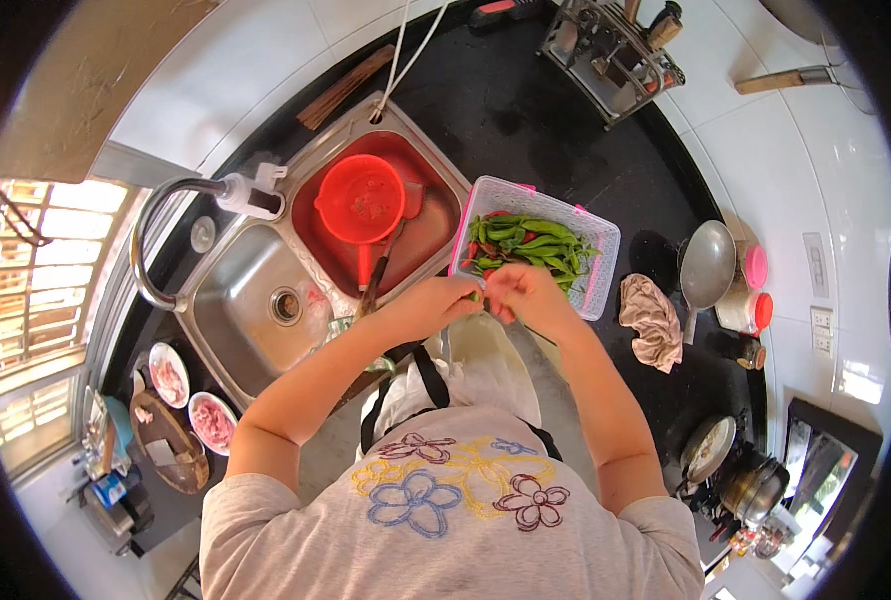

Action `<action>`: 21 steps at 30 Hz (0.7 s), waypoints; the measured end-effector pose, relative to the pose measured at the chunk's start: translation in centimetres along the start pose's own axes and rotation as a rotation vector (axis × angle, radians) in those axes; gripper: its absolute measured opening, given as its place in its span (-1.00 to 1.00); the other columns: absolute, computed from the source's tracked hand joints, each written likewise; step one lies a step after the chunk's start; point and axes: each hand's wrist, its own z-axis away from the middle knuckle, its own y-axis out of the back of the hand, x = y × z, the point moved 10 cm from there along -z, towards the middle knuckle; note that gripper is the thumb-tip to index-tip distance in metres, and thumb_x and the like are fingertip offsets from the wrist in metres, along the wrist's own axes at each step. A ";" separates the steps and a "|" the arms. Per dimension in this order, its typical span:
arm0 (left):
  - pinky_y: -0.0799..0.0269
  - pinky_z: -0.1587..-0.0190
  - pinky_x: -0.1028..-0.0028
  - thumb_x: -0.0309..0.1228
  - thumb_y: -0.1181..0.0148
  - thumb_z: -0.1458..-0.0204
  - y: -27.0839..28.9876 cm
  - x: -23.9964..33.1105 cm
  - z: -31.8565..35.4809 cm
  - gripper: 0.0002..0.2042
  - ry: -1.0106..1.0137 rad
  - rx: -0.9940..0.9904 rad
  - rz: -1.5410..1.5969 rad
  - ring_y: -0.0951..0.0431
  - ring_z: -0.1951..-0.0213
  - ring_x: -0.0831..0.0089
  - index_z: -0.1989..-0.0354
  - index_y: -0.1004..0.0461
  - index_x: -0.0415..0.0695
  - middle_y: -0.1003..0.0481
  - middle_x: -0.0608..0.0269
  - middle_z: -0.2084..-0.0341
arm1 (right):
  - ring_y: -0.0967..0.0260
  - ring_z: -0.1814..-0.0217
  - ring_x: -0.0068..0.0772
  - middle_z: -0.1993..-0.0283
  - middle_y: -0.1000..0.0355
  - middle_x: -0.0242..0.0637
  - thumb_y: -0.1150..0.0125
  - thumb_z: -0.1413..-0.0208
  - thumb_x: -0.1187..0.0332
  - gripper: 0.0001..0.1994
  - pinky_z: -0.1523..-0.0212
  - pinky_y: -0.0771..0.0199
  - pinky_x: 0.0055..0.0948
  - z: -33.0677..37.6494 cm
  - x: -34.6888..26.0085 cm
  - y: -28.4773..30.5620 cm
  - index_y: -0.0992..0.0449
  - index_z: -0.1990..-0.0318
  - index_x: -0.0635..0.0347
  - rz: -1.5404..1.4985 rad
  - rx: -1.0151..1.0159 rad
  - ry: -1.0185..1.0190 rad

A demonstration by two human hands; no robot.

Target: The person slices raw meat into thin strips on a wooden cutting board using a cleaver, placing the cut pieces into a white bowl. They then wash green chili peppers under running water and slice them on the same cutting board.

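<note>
One lattice basket point(555, 205) holds green and red peppers point(537, 242), heaped too thickly to count. Nearer the body, the left hand point(453, 303) curls closed on one small green piece point(476, 297), mostly hidden; the right hand point(527, 296) bends beside it, its grip impossible to tell. Leftward: two sink basins point(237, 305), one red handled bowl point(365, 205).
</note>
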 end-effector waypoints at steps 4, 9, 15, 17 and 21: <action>-0.37 0.24 0.33 -0.34 -0.04 -0.18 1.1 -1.6 -2.3 -0.82 0.066 0.191 0.071 -0.50 0.34 0.18 0.25 -0.43 -0.22 -0.48 0.08 0.44 | -0.47 0.42 -0.40 0.39 -0.50 -0.19 -0.03 -0.18 0.45 -0.85 0.45 -0.43 -0.40 -1.1 1.1 10.1 -0.43 0.14 0.26 0.570 0.576 0.219; -0.36 0.26 0.41 -0.30 -0.14 -0.13 0.6 -4.2 -4.9 -0.80 0.198 0.316 0.191 -0.44 0.38 0.41 0.19 -0.48 -0.17 -0.44 0.18 0.48 | -0.56 0.28 -0.10 0.30 -0.53 -0.04 -0.03 -0.05 0.52 -0.65 0.37 -0.52 -0.15 -3.7 3.4 13.0 -0.37 -0.04 0.18 1.457 0.607 -0.239; -0.37 0.21 0.41 -0.31 -0.17 -0.11 0.6 -5.5 -8.1 -0.78 0.181 0.405 0.119 -0.50 0.31 0.39 0.14 -0.50 -0.15 -0.52 0.14 0.40 | -0.57 0.30 -0.10 0.35 -0.55 -0.17 -0.11 -0.07 0.43 -0.75 0.39 -0.54 -0.15 -4.9 3.0 15.0 -0.41 0.07 0.15 1.557 0.652 -0.194; -0.39 0.15 0.39 -0.32 -0.15 -0.12 0.8 -5.8 -9.4 -0.78 0.209 0.373 0.110 -0.56 0.22 0.30 0.13 -0.51 -0.14 -0.56 0.10 0.34 | -0.56 0.34 -0.09 0.40 -0.55 -0.14 -0.13 -0.11 0.33 -0.81 0.39 -0.52 -0.12 -4.3 4.3 15.8 -0.41 0.15 0.16 1.508 0.683 -0.217; -0.41 0.10 0.36 -0.34 -0.13 -0.12 1.2 -4.3 -11.3 -0.77 0.109 0.400 0.023 -0.57 0.14 0.19 0.10 -0.51 -0.15 -0.57 0.06 0.26 | -0.55 0.37 -0.11 0.43 -0.54 -0.18 -0.16 -0.15 0.19 -0.76 0.38 -0.51 -0.12 -2.5 4.6 17.1 -0.41 0.25 0.17 1.439 0.763 -0.176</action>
